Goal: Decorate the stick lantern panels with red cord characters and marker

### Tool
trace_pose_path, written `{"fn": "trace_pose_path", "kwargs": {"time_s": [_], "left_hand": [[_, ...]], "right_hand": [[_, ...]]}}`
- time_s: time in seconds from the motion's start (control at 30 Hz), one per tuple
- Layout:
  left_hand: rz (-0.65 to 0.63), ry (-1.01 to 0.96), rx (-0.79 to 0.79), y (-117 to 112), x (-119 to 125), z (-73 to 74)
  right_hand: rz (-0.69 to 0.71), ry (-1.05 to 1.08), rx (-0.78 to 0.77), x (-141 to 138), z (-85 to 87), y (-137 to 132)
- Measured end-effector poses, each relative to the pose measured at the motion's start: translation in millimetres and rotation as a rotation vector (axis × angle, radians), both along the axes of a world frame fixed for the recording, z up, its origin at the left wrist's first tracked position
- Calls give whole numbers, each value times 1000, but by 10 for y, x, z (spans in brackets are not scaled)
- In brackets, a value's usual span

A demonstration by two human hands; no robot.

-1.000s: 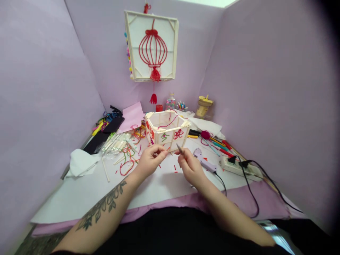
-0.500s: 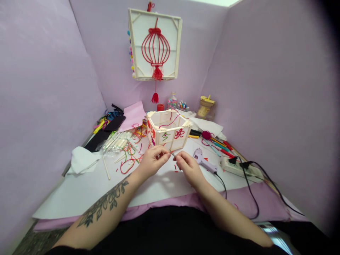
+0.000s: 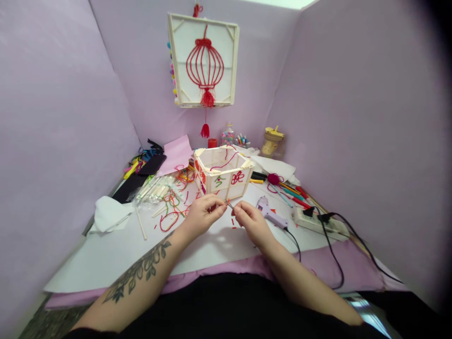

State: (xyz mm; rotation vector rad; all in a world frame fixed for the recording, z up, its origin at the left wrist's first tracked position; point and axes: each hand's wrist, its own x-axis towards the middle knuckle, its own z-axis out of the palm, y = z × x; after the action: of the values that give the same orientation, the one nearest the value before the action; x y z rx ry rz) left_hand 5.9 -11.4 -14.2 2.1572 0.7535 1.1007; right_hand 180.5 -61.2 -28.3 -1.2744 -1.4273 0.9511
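Note:
My left hand (image 3: 205, 213) and my right hand (image 3: 249, 220) meet over the white table sheet, fingertips almost touching. Between thumb and fingers my right hand pinches a thin grey pointed tool (image 3: 230, 205), its tip directed at the left fingertips. The left thumb and forefinger are pressed together; whatever lies between them is too small to make out, with a speck of red beside it. Just behind the hands stands a white paper lantern box (image 3: 229, 187) framed in pale sticks. Green and red yarn characters decorate its front, and dark red yarn hangs over its open top.
A lilac glue gun (image 3: 271, 214) lies right of my hands, near a power strip (image 3: 319, 221) with black cables. Yarn scraps (image 3: 169, 221) and bagged sticks (image 3: 155, 190) lie left. A finished lantern (image 3: 205, 61) hangs above; a yellow-lidded cup (image 3: 271, 141) stands behind.
The view has shifted slightly. Both hands stay nearly in place, and more of the grey tool and a red speck show between the fingertips.

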Motion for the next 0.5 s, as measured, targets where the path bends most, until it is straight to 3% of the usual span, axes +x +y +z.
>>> {"fn": "trace_pose_path", "kwargs": {"time_s": [0.5], "left_hand": [[-18,-1,27,18,-15,0]], "right_hand": [[28,15,-33,23,-23,17]]}}
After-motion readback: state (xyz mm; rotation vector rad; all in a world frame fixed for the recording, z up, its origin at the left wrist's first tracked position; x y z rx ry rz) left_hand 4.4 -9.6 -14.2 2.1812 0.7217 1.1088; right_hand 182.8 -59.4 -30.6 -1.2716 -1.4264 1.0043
